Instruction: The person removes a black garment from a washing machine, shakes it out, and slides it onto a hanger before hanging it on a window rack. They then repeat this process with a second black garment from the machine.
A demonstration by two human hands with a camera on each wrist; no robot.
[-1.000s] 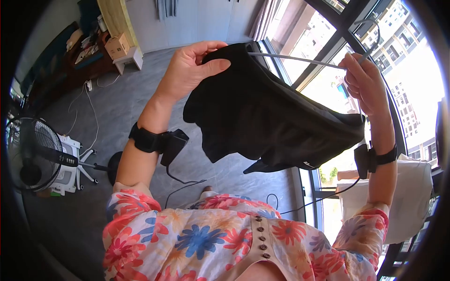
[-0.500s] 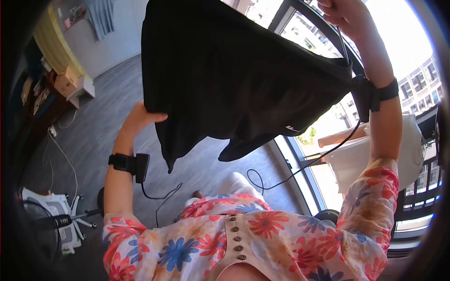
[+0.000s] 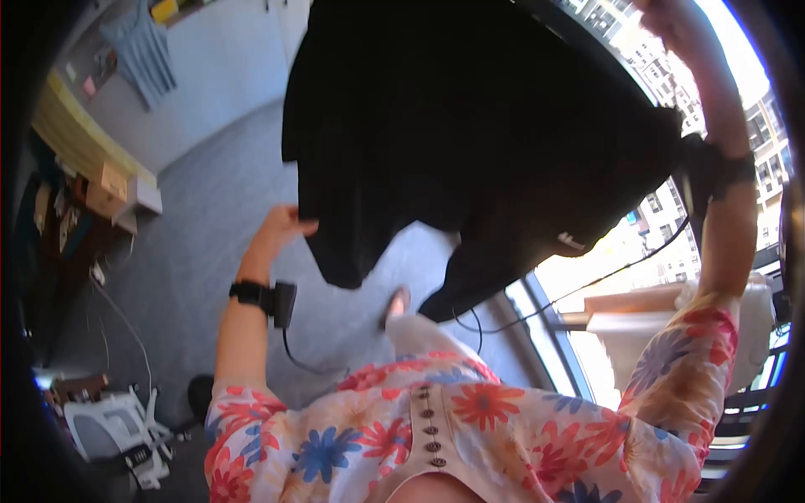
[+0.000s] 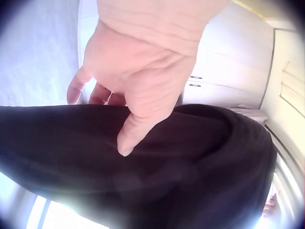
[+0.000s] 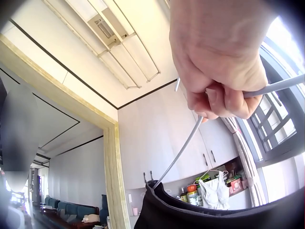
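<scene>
Clenched fingers close the right hand (image 5: pixel 219 62) round a gray hanger (image 5: pixel 180 148), whose arm runs down to the rim of a black garment (image 3: pixel 470 126). That garment is held up in front of the person, beside the window (image 3: pixel 647 243). At its opposite side edge, the left hand (image 4: pixel 138 71) has a relaxed grip, its thumb straight against the cloth and its other fingers spread loosely, partly hidden behind the upper edge. An uneven hem hangs above the gray floor (image 3: pixel 226 176), leaving a gap to the floral shirt (image 3: pixel 335 444); a white mark (image 3: pixel 571 241) sits near the hem on the window side.
</scene>
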